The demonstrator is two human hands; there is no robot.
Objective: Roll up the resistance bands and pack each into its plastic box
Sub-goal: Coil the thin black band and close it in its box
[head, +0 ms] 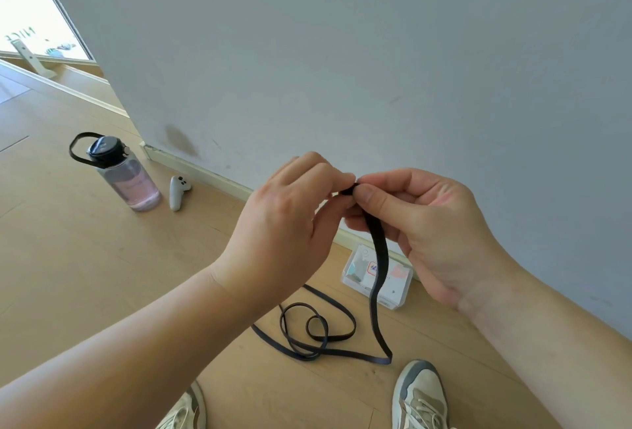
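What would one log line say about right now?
step: rolling | left hand + right hand: pinch black band end | tail: looped on floor | plastic box: by wall

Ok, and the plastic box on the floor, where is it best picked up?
Probably by its two short ends, from above. The box lies flat with one long side close along the skirting, leaving little finger room behind, while both ends look free. The band, pinched by the left hand and right hand, hangs in front of it, so free a hand first.
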